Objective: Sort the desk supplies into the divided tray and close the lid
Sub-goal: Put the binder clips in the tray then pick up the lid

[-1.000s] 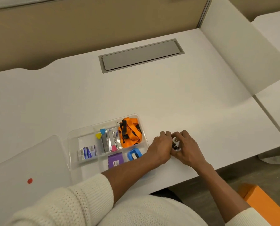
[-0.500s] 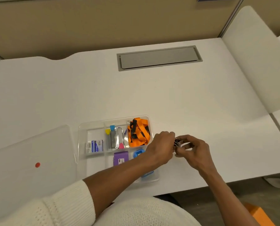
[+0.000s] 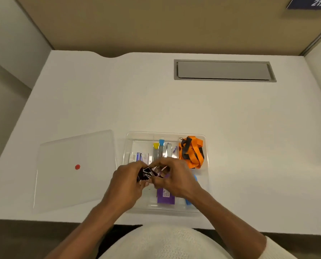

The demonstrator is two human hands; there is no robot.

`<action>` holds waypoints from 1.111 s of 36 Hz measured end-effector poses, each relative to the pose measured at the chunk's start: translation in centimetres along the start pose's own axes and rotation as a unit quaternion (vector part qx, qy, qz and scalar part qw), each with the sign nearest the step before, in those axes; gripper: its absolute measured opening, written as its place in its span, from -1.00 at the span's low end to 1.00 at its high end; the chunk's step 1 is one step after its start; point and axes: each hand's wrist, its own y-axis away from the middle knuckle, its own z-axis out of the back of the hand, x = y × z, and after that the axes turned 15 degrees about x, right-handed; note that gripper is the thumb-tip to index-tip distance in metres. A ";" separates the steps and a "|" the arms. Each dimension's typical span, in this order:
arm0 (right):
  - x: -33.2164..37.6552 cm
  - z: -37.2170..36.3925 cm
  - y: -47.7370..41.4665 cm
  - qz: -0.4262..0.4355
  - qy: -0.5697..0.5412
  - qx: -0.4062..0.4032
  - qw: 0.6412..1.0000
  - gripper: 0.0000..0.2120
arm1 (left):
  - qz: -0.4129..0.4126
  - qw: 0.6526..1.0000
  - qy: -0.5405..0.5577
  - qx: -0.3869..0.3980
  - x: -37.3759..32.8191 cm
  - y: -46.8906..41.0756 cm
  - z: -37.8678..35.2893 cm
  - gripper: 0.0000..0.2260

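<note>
A clear divided tray (image 3: pixel 166 134) sits near the desk's front edge. It holds an orange lanyard (image 3: pixel 192 152) at the back right, staple boxes (image 3: pixel 140 157), metal clips with coloured tabs (image 3: pixel 162 149), a purple box (image 3: pixel 165 197) and a blue item (image 3: pixel 188 201). My left hand (image 3: pixel 127 181) and my right hand (image 3: pixel 172 177) meet above the tray's middle, together holding a bunch of black binder clips (image 3: pixel 146 173). The clear lid (image 3: pixel 74 170) with a red dot lies flat to the left of the tray.
A grey cable hatch (image 3: pixel 224 70) is set into the white desk (image 3: pixel 156 105) at the back right. A tan partition wall rises behind the desk. The desk's front edge runs just below the tray.
Both hands carried the binder clips from the desk right of the tray to above the tray's middle. The camera view swung, so tray and lid now sit more central.
</note>
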 end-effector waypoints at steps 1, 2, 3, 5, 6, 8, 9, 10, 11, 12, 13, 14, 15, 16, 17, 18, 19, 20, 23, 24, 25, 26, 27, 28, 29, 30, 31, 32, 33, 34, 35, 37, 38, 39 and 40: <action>0.4 -0.7 -0.5 0.000 0.006 0.008 1.000 -0.65 | 0.007 1.000 0.004 -0.004 1.0 0.3 -0.1 -0.65; 0.8 -1.3 -0.9 -0.003 0.010 0.015 1.000 -0.65 | 0.012 1.000 0.009 -0.007 1.9 0.4 -0.2 -0.63; 1.1 -1.9 -1.2 -0.008 0.012 0.021 1.000 -0.64 | 0.014 1.000 0.015 -0.009 2.6 0.5 -0.4 -0.59; 1.4 -2.8 -1.6 -0.022 0.012 0.025 0.999 -0.63 | 0.009 1.000 0.026 -0.008 3.7 0.7 -0.7 -0.54; 1.4 -3.1 -1.7 -0.029 0.014 0.025 0.999 -0.64 | 0.005 1.000 0.025 -0.009 4.0 0.7 -0.9 -0.53; 1.5 -3.7 -1.9 -0.040 0.026 0.024 0.999 -0.63 | 0.005 1.000 0.008 -0.014 4.6 0.6 -1.2 -0.54; 1.4 -3.9 -1.9 -0.045 0.030 0.023 0.998 -0.62 | 0.011 1.000 -0.002 -0.014 4.8 0.5 -1.4 -0.56; 1.4 -4.1 -1.9 -0.051 0.032 0.021 0.998 -0.62 | 0.019 1.000 -0.011 -0.011 5.0 0.4 -1.5 -0.58; 1.4 -4.2 -1.8 -0.057 0.032 0.018 0.998 -0.62 | 0.027 0.999 -0.019 -0.003 5.2 0.2 -1.6 -0.59; 1.4 -4.4 -1.8 -0.062 0.032 0.016 0.997 -0.63 | 0.031 0.999 -0.027 0.007 5.4 0.1 -1.7 -0.60; 1.5 -4.5 -1.8 -0.066 0.032 0.014 0.997 -0.63 | 0.031 0.999 -0.033 0.017 5.5 0.1 -1.7 -0.59; 1.5 -4.6 -1.7 -0.071 0.035 0.011 0.997 -0.62 | 0.029 0.999 -0.037 0.023 5.6 0.0 -1.6 -0.56; 1.6 -4.7 -1.7 -0.076 0.039 0.007 0.996 -0.61 | 0.027 0.999 -0.037 0.025 5.7 0.0 -1.6 -0.53; 1.7 -4.8 -1.6 -0.081 0.044 0.002 0.996 -0.61 | 0.024 0.999 -0.031 0.025 5.8 0.0 -1.6 -0.49; 1.7 -5.0 -1.5 -0.085 0.048 -0.003 0.995 -0.62 | 0.020 0.999 -0.025 0.025 6.0 0.1 -1.7 -0.46; 1.7 -5.1 -1.5 -0.087 0.051 -0.008 0.995 -0.64 | 0.015 0.999 -0.022 0.025 6.1 0.1 -1.6 -0.44; 1.8 -5.3 -1.4 -0.088 0.052 -0.013 0.995 -0.67 | 0.009 0.999 -0.023 0.026 6.3 0.2 -1.5 -0.44; 1.8 -5.4 -1.3 -0.088 0.052 -0.017 0.995 -0.70 | 0.005 0.999 -0.027 0.026 6.4 0.2 -1.3 -0.46; 2.1 -5.6 -1.0 -0.083 0.071 -0.018 0.994 -0.74 | -0.001 0.999 -0.045 0.020 6.8 0.3 -0.7 -0.60; 2.1 -5.6 -0.9 -0.079 0.085 -0.023 0.993 -0.75 | 0.000 0.999 -0.040 0.012 6.9 0.3 -0.5 -0.63; 2.0 -5.5 -0.8 -0.077 0.097 -0.030 0.992 -0.76 | 0.004 0.999 -0.032 0.004 7.0 0.4 -0.3 -0.66; 2.0 -5.4 -0.8 -0.075 0.107 -0.037 0.991 -0.77 | 0.011 1.000 -0.028 -0.008 7.2 0.5 -0.1 -0.70; 2.0 -5.3 -0.8 -0.071 0.115 -0.042 0.990 -0.77 | 0.020 0.999 -0.031 -0.023 7.5 0.5 0.1 -0.73; 2.0 -5.3 -0.8 -0.063 0.125 -0.044 0.989 -0.78 | 0.030 0.998 -0.036 -0.043 7.8 0.5 0.2 -0.75; 2.1 -5.2 -0.8 -0.048 0.141 -0.040 0.988 -0.78 | 0.040 0.996 -0.037 -0.065 8.1 0.5 0.3 -0.75; 2.1 -5.2 -0.8 -0.025 0.162 -0.028 0.986 -0.77 | 0.050 0.995 -0.033 -0.084 8.4 0.4 0.3 -0.74; 2.1 -5.3 -0.8 0.002 0.189 -0.009 0.982 -0.75 | 0.058 0.993 -0.026 -0.096 8.8 0.3 0.3 -0.73; 2.0 -5.6 -0.9 0.028 0.223 0.014 0.974 -0.72 | 0.067 0.992 -0.015 -0.102 9.2 0.1 0.3 -0.73; 1.8 -5.9 -1.0 0.047 0.263 0.039 0.963 -0.68 | 0.076 0.992 0.002 -0.100 9.5 -0.1 0.3 -0.74; 1.6 -6.2 -1.1 0.054 0.303 0.066 0.949 -0.65 | 0.084 0.992 0.020 -0.094 9.8 -0.3 0.2 -0.77; 1.5 -6.6 -1.2 0.054 0.335 0.090 0.936 -0.63 | 0.089 0.992 0.038 -0.085 10.0 -0.5 0.2 -0.80; 1.6 -7.2 -1.4 0.053 0.382 0.121 0.915 -0.69 | 0.094 0.991 0.067 -0.074 10.4 -0.7 0.0 -0.86; 1.7 -7.4 -1.5 0.054 0.399 0.131 0.906 -0.75 | 0.095 0.990 0.078 -0.071 10.6 -0.7 -0.1 -0.87; 1.8 -7.6 -1.6 0.054 0.412 0.137 0.899 -0.81 | 0.095 0.989 0.088 -0.068 10.7 -0.8 -0.2 -0.87; 2.1 -7.6 -1.8 0.056 0.422 0.144 0.893 -0.84 | 0.096 0.989 0.095 -0.065 10.8 -0.8 -0.2 -0.87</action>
